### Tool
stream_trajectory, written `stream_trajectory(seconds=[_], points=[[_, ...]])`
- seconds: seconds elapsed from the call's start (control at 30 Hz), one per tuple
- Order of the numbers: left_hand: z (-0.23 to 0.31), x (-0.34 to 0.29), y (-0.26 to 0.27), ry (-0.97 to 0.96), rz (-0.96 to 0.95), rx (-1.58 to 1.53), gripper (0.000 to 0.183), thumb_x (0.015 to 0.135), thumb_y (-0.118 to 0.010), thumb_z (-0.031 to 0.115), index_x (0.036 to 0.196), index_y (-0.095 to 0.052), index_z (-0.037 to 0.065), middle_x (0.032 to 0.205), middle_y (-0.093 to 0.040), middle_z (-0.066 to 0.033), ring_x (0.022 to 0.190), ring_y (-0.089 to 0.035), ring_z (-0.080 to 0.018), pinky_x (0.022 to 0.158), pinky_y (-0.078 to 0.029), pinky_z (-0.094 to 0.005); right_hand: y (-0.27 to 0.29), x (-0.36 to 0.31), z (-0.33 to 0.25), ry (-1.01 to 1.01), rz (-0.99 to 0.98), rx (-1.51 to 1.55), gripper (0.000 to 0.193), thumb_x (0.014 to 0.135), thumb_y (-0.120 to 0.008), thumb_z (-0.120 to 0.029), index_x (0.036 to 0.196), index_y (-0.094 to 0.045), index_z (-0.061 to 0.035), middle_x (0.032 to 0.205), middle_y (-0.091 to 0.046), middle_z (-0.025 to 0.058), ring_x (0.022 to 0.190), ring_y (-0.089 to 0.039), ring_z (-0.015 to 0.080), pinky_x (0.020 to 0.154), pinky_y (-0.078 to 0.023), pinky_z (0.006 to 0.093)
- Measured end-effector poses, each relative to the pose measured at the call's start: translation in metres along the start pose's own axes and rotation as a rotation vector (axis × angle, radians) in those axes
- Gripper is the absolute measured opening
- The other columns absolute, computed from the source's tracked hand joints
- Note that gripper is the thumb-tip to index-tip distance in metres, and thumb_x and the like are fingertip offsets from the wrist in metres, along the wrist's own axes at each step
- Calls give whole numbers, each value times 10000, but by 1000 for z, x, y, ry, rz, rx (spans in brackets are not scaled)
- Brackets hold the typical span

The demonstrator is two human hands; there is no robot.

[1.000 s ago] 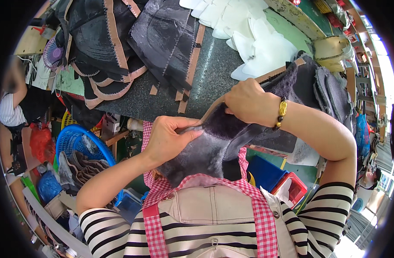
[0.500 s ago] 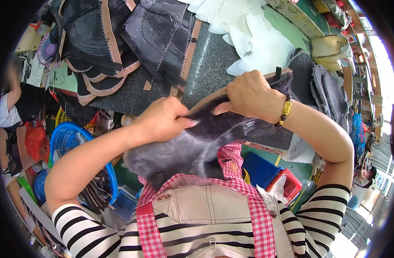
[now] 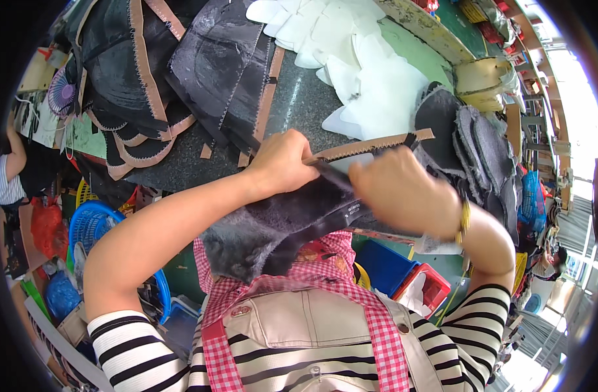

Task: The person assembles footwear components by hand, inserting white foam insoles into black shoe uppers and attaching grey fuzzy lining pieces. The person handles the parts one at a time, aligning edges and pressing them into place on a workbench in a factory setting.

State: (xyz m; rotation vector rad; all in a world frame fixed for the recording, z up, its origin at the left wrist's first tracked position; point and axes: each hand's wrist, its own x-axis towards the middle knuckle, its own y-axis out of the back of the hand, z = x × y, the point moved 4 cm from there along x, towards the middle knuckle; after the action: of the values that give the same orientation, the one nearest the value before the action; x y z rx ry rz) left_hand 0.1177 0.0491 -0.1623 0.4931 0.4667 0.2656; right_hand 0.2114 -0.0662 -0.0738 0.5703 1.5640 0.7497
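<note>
- Dark fuzzy cloth [image 3: 292,212]: centre of view, drooping between seven and eight o'clock.
- Left hand [image 3: 282,163]: eleven o'clock, fingers closed on the cloth's upper edge.
- Right hand [image 3: 410,196]: three o'clock, at the cloth's right side; blurred, grip cannot be told.
- White sheets [image 3: 380,91]: one o'clock.

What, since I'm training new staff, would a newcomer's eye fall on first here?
Probably the bright white cut sheets, fanned across the far side of the dark speckled worktable. Next, at the centre, comes the furry grey-black piece, its edge pinched in the left hand, the right hand blurred at its right side. Colour comes from pink gingham straps at the lower edge and a blue basket at left.
</note>
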Motion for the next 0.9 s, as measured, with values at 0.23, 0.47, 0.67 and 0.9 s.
stream_trajectory(seconds=[0.23, 0.47, 0.67, 0.9], points=[[5, 8, 2, 85, -117, 67, 266, 657, -745, 209, 685, -636, -31, 613, -636, -146, 611, -647, -220, 590, -485, -352, -18, 6, 74, -357, 221, 541, 313, 737, -656, -259, 714, -642, 53, 664, -634, 192, 678, -657, 363, 622, -518, 416], [19, 35, -2, 37, -262, 190, 332, 704, -757, 284, 660, -642, -24, 571, -610, -144, 552, -622, -217, 564, -478, -357, -34, 29, 91, -352, 185, 492, 342, 744, -659, -297, 756, -661, 45, 690, -634, 223, 708, -652, 374, 651, -511, 435], [18, 40, -9, -33, -133, 295, 285, 672, -759, 261, 645, -652, -2, 635, -624, -206, 630, -648, -344, 594, -498, -404, -30, -39, 29, 44, 646, 511, 283, 793, -695, -279, 823, -607, -11, 756, -593, 150, 740, -632, 350, 672, -505, 425], [25, 35, -6, -1, -207, 315, 303, 725, -750, 267, 678, -657, -17, 612, -636, -170, 611, -661, -285, 592, -498, -387, -78, -18, 104, -569, 696, 914, 340, 656, -771, -258, 703, -617, 42, 589, -599, 168, 572, -635, 302, 553, -483, 378]])
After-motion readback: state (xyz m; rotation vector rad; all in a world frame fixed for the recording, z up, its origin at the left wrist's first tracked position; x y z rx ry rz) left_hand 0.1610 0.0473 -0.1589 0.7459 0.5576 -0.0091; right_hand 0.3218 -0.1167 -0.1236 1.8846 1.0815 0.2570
